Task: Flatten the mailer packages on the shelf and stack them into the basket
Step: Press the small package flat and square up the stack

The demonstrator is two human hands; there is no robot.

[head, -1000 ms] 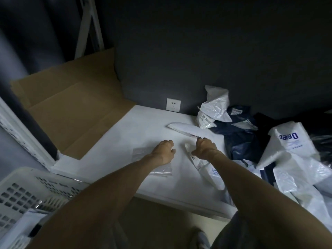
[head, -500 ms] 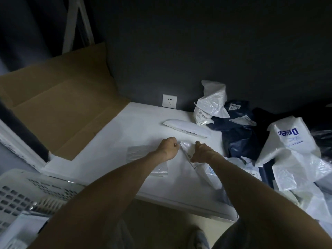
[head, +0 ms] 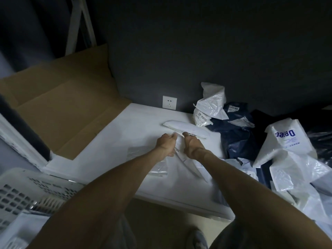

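A narrow white mailer (head: 193, 167) lies on the white shelf (head: 125, 133), running from between my hands toward the front edge. My left hand (head: 165, 143) and my right hand (head: 191, 145) sit side by side at its far end, each with fingers curled onto the plastic. A second long white mailer (head: 186, 129) lies just beyond my fingertips. A clear flat bag (head: 142, 155) lies partly under my left forearm. The white perforated basket (head: 27, 194) stands at the lower left, with white mailers inside.
A heap of crumpled white (head: 291, 155) and dark blue mailers (head: 239, 139) covers the right side of the shelf. Flat brown cardboard (head: 61, 112) lies at the left. A wall socket (head: 169, 102) sits on the dark back wall.
My left hand has left the clear bag and come right to meet my right hand on the narrow white mailer. Both hands have slid toward its far end.
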